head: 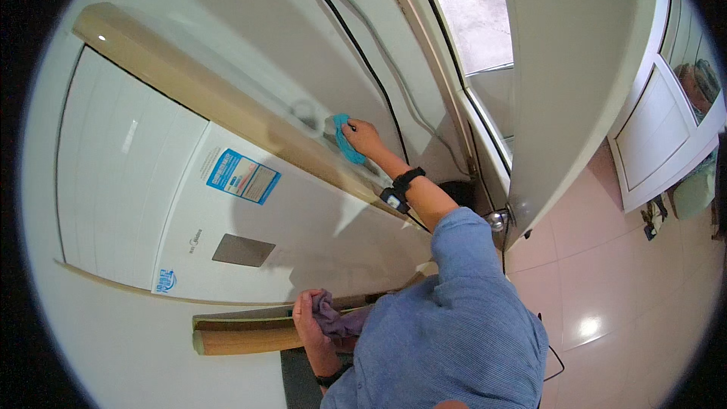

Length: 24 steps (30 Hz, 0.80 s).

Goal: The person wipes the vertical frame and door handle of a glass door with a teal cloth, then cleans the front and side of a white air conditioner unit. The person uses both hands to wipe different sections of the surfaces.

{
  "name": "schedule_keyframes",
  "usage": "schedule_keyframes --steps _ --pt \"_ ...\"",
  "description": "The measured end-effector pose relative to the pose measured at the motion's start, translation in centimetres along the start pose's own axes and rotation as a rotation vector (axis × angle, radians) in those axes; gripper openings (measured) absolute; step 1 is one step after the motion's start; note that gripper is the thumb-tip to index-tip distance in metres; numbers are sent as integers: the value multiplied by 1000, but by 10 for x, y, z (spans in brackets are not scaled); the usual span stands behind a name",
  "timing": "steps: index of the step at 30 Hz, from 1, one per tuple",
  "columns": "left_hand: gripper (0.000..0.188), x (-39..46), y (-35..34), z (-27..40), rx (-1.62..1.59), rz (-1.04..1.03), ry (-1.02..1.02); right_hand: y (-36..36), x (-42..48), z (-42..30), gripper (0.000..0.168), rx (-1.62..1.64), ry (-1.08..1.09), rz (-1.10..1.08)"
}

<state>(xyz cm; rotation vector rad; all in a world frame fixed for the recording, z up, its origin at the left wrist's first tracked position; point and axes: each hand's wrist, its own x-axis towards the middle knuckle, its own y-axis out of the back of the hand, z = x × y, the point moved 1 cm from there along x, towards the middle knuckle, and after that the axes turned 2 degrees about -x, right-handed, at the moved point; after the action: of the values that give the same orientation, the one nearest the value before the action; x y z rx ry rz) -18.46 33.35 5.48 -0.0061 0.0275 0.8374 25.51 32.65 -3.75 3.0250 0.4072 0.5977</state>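
Observation:
My right hand point(362, 137) holds a bright blue cloth point(345, 139) against a pale surface beside the beige side point(227, 108) of a white Midea floor-standing air conditioner point(187, 221). The cloth is bunched under my fingers, and a black strap with a small device point(395, 199) is on that wrist. Lower down, my left hand point(309, 318) grips a crumpled purple cloth point(341, 321) near the unit's front edge, just above a wooden-looking ledge. A blue and white label and a grey panel point(243, 250) are on the unit's front.
Black point(363, 57) and grey point(397, 68) cables run along the wall to the right of the unit. A door with a round metal knob point(497, 220) stands by an open doorway. The wooden-looking piece point(250, 342) lies below my left hand. A white-framed door point(653, 136) stands farther right over floor tiles point(602, 289).

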Motion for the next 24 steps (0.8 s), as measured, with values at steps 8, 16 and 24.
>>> schedule_keyframes --steps 8,16,24 --pt "28 22 -42 8 47 -11 -20 -1 45 -7 37 -30 172 38" --pt "26 39 -37 -4 38 -43 -23 -13 47 -67 34 262 29 -16" --pt "24 37 -20 -7 -40 -109 42 -10 -8 -83 31 644 -157 57"
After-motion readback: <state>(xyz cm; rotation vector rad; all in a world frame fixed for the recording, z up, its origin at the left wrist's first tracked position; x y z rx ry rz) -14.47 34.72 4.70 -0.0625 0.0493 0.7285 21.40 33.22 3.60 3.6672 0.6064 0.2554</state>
